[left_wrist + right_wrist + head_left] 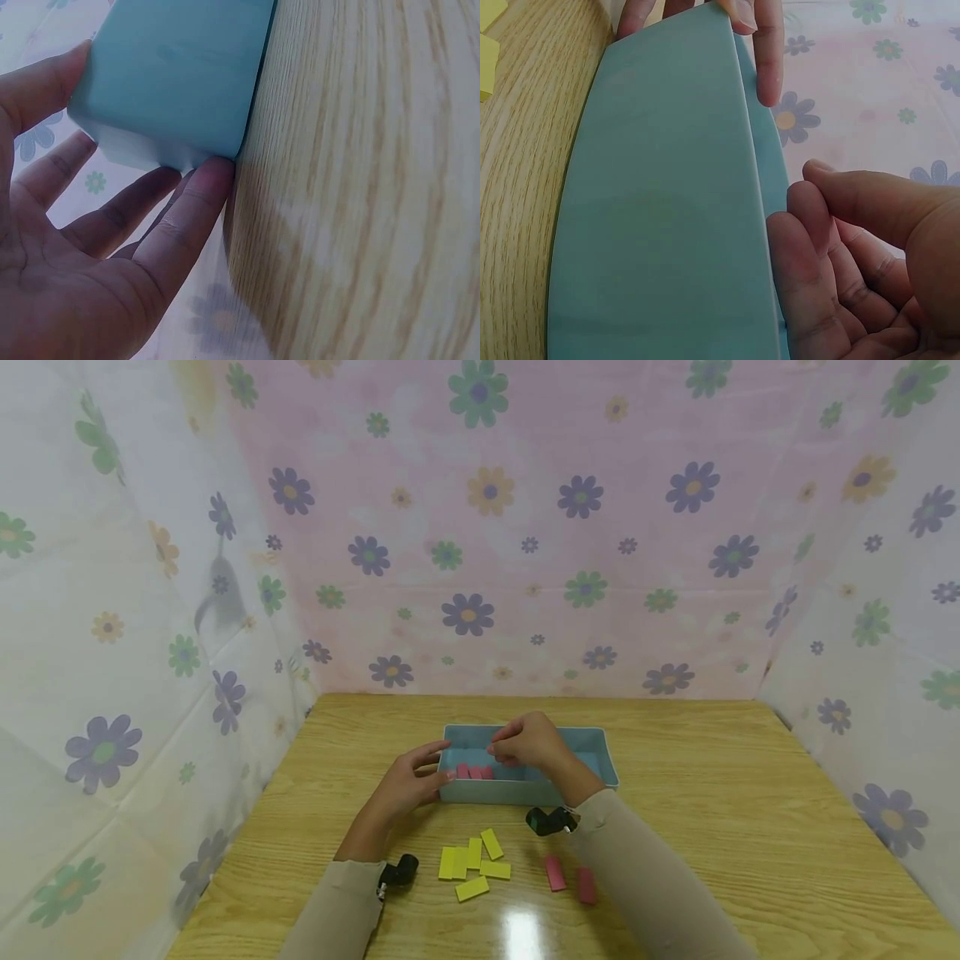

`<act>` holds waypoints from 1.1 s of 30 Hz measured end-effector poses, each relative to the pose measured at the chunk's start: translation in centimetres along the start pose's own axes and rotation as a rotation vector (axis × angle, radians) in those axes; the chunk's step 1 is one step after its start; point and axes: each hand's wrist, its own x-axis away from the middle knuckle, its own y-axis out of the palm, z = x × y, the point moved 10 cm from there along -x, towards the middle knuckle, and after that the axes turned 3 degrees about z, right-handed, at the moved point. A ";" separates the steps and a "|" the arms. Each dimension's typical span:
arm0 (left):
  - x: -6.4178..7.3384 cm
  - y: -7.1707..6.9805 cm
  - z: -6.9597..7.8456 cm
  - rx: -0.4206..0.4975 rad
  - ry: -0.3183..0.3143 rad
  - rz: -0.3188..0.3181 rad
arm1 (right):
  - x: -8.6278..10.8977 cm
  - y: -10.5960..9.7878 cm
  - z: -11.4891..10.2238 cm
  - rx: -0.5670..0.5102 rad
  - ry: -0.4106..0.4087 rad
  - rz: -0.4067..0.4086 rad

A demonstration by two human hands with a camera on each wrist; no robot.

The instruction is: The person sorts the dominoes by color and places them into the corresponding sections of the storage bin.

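Note:
A light blue rectangular box (487,792) stands on the table, and several pink blocks (476,772) lie inside at its left end. My left hand (408,785) holds that end, thumb at the front and fingers spread along the end wall; the left wrist view shows its fingertips against the blue wall (172,75). Over the box's middle is my right hand (534,745), fingers curled and thumb close to the index fingertip. In the right wrist view the right hand (862,262) is beside the box rim; whether something small is between its fingertips is hidden.
Several yellow blocks (474,853) lie flat on the wooden table (720,827) in front of the box. Two pink blocks, one left (554,872) and one right (587,886), lie near the right forearm. Flowered cloth (525,527) hangs behind and at both sides.

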 end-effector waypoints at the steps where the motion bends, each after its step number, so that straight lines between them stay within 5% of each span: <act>1: 0.0 0.0 0.0 -0.001 0.000 0.002 | 0.0 0.0 0.0 -0.004 -0.001 -0.001; 33: -0.1 -0.2 0.0 -0.015 0.005 0.008 | 2.5 -1.6 0.9 -0.093 -0.017 -0.007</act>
